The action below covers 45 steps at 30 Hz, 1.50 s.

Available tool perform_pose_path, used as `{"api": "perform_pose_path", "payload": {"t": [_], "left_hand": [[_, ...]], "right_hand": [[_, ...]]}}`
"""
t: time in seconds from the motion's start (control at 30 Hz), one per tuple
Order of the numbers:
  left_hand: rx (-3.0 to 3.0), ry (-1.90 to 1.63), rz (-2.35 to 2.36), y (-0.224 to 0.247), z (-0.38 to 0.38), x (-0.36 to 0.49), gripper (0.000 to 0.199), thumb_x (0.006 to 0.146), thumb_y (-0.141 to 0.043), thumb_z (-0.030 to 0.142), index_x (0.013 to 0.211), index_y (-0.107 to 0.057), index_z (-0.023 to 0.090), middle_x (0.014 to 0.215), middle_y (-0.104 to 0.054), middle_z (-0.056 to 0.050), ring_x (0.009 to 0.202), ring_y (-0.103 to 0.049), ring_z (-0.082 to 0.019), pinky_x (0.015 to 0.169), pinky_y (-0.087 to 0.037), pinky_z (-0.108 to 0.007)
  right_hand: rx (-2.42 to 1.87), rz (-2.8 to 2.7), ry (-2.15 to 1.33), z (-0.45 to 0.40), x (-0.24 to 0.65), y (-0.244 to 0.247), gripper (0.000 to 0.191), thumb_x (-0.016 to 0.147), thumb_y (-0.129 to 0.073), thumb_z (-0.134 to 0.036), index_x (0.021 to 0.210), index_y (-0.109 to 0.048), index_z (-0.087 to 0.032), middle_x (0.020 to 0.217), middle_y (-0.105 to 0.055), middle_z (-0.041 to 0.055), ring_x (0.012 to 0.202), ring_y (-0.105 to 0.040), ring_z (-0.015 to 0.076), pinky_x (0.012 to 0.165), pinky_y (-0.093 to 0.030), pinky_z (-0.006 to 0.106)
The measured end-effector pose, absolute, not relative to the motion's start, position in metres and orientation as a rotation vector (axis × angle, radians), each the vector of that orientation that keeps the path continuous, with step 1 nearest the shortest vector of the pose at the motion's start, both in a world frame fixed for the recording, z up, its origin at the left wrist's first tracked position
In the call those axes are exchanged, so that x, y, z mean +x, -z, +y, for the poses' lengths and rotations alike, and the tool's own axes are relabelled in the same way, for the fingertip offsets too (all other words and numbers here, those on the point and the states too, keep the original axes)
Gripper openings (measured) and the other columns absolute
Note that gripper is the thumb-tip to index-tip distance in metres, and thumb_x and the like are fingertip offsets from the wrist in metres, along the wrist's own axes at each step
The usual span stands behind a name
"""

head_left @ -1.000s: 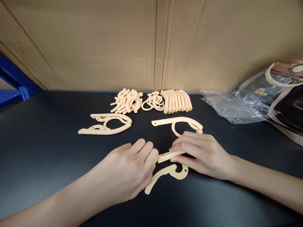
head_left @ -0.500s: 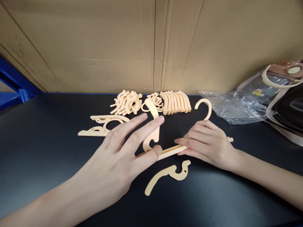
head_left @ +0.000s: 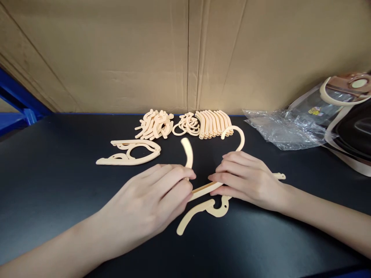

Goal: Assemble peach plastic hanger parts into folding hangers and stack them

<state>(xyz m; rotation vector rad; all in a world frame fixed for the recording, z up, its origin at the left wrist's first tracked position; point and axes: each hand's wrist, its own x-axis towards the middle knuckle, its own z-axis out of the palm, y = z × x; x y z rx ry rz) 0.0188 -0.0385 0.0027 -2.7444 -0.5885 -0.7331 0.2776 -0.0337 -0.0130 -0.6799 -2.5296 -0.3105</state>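
Observation:
My right hand (head_left: 249,177) is closed round the middle of a cream plastic clothes hanger (head_left: 203,190), whose hook (head_left: 242,139) rises above the knuckles. At the hanger's left end, my left hand (head_left: 156,197) has its fingers wrapped round a curved hanger piece (head_left: 189,152) that sticks up past the fingertips. The joint between that piece and the hanger is hidden by the fingers. Just below, a loose hooked arm piece (head_left: 193,216) lies flat on the black table (head_left: 52,216).
A folded hanger (head_left: 147,159) lies left of centre. Along the back sit a pile of arm pieces (head_left: 156,125), several hooks (head_left: 189,124) and a row of curved bars (head_left: 214,124). Clear plastic wrap (head_left: 281,131) and a bottle (head_left: 321,106) stand right, before a cardboard wall (head_left: 116,58).
My left fingers, spread apart before, have closed round the upright curved piece and the hanger's end. My right hand and the hook have shifted slightly left.

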Motion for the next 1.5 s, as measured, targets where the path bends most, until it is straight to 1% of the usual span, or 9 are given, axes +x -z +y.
{"api": "perform_pose_path", "payload": {"t": [0.2, 0.33, 0.43, 0.83, 1.0, 1.2, 1.3, 1.43, 1.5], "left_hand": [[-2.784, 0.652, -0.592, -0.002, -0.033, 0.017, 0.015, 0.094, -0.058, 0.03, 0.089, -0.052, 0.018, 0.101, -0.065, -0.006, 0.085, -0.062, -0.018, 0.075, -0.05, -0.031], [-2.8, 0.642, -0.614, 0.002, -0.035, 0.022, 0.005, 0.091, -0.055, 0.015, 0.093, -0.051, 0.016, 0.099, -0.063, -0.006, 0.091, -0.062, -0.02, 0.078, -0.05, -0.031], [-2.794, 0.625, -0.646, 0.004, -0.036, 0.024, 0.015, 0.086, -0.051, 0.005, 0.096, -0.052, 0.015, 0.099, -0.062, -0.006, 0.094, -0.063, -0.021, 0.078, -0.052, -0.031], [-2.891, 0.495, -0.611, -0.001, -0.033, 0.014, 0.025, 0.083, -0.04, -0.002, 0.095, -0.054, 0.016, 0.102, -0.059, -0.006, 0.072, -0.061, -0.014, 0.063, -0.05, -0.026], [-2.912, 0.455, -0.597, -0.002, -0.032, 0.012, 0.03, 0.087, -0.036, -0.001, 0.104, -0.056, 0.014, 0.113, -0.062, -0.009, 0.081, -0.065, -0.017, 0.069, -0.053, -0.028], [-2.981, 0.496, -0.67, 0.002, -0.028, 0.009, 0.033, 0.088, -0.038, 0.0, 0.113, -0.056, 0.014, 0.114, -0.064, -0.009, 0.097, -0.063, -0.019, 0.083, -0.052, -0.03], [-2.956, 0.493, -0.659, 0.005, -0.024, 0.007, 0.032, 0.089, -0.038, 0.0, 0.111, -0.057, 0.014, 0.108, -0.065, -0.008, 0.096, -0.062, -0.021, 0.081, -0.051, -0.033], [-2.924, 0.489, -0.614, 0.007, -0.015, 0.006, 0.03, 0.091, -0.038, -0.001, 0.104, -0.06, 0.014, 0.104, -0.065, -0.007, 0.102, -0.058, -0.022, 0.102, -0.041, -0.041], [-2.891, 0.522, -0.599, 0.008, -0.012, 0.006, 0.03, 0.092, -0.038, -0.002, 0.102, -0.061, 0.015, 0.105, -0.064, -0.006, 0.105, -0.055, -0.021, 0.104, -0.037, -0.042]], "right_hand": [[-0.706, -2.515, 0.257, -0.033, 0.277, 0.015, 0.028, 0.096, -0.055, -0.039, 0.085, -0.068, -0.016, 0.076, -0.066, 0.0022, 0.074, -0.059, 0.0149, 0.084, -0.051, 0.035], [-0.717, -2.52, 0.249, -0.032, 0.276, 0.017, 0.026, 0.096, -0.055, -0.037, 0.086, -0.068, -0.016, 0.077, -0.067, 0.0023, 0.076, -0.06, 0.0153, 0.087, -0.051, 0.036], [-0.733, -2.521, 0.231, -0.031, 0.277, 0.017, 0.026, 0.096, -0.055, -0.036, 0.09, -0.069, -0.015, 0.082, -0.069, 0.0034, 0.08, -0.061, 0.016, 0.089, -0.051, 0.037], [-0.865, -2.506, 0.168, -0.028, 0.279, 0.019, 0.019, 0.096, -0.055, -0.028, 0.103, -0.067, -0.015, 0.095, -0.07, 0.0078, 0.092, -0.063, 0.0208, 0.093, -0.049, 0.044], [-0.943, -2.44, 0.14, -0.026, 0.283, 0.022, 0.02, 0.093, -0.06, -0.029, 0.107, -0.064, -0.015, 0.098, -0.071, 0.0078, 0.099, -0.062, 0.0222, 0.094, -0.048, 0.043], [-1.011, -2.398, 0.117, -0.027, 0.285, 0.022, 0.02, 0.091, -0.063, -0.03, 0.104, -0.064, -0.015, 0.112, -0.065, 0.0116, 0.1, -0.061, 0.0225, 0.077, -0.053, 0.034], [-1.05, -2.393, 0.024, -0.029, 0.284, 0.021, 0.021, 0.09, -0.064, -0.031, 0.103, -0.062, -0.015, 0.105, -0.063, 0.0094, 0.089, -0.063, 0.0186, 0.071, -0.053, 0.03], [-1.027, -2.437, -0.07, -0.031, 0.283, 0.021, 0.02, 0.091, -0.064, -0.034, 0.098, -0.06, -0.015, 0.094, -0.065, 0.0053, 0.079, -0.063, 0.0159, 0.069, -0.051, 0.029], [-0.954, -2.478, -0.051, -0.031, 0.283, 0.021, 0.022, 0.092, -0.063, -0.036, 0.096, -0.061, -0.015, 0.09, -0.066, 0.0049, 0.079, -0.062, 0.0166, 0.069, -0.049, 0.03]]}}
